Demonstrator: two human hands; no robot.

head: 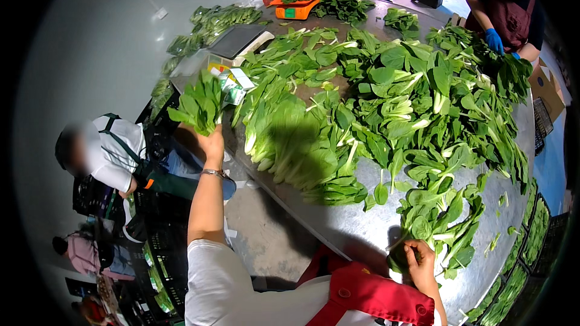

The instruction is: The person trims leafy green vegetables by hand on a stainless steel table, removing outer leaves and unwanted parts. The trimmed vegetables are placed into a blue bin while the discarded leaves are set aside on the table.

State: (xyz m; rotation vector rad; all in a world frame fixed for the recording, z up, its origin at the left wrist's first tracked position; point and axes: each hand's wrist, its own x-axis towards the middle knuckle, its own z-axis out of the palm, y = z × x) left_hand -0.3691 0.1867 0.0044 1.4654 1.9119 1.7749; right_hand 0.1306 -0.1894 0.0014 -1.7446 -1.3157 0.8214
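Note:
My left hand (210, 142) is closed round the base of a bunch of leafy greens (200, 102), held upright off the left edge of the metal table (362, 226). My right hand (420, 258) is low over the table near my body, beside a pile of loose leafy greens (442, 217). Its thumb and fingers are bent near a thin stem and a dark leaf; whether they grip it I cannot tell. Pale-stemmed greens (281, 145) lie in a row between my hands, partly in shadow, and a large heap of greens (408, 86) spreads beyond.
An orange scale (292, 11) with greens stands at the far edge, a person's hands on them. A co-worker in blue gloves (494, 40) handles greens at the right. Bagged greens (226, 17) and small printed cartons (235, 86) lie at the left. Crates of greens (505, 294) stand lower right.

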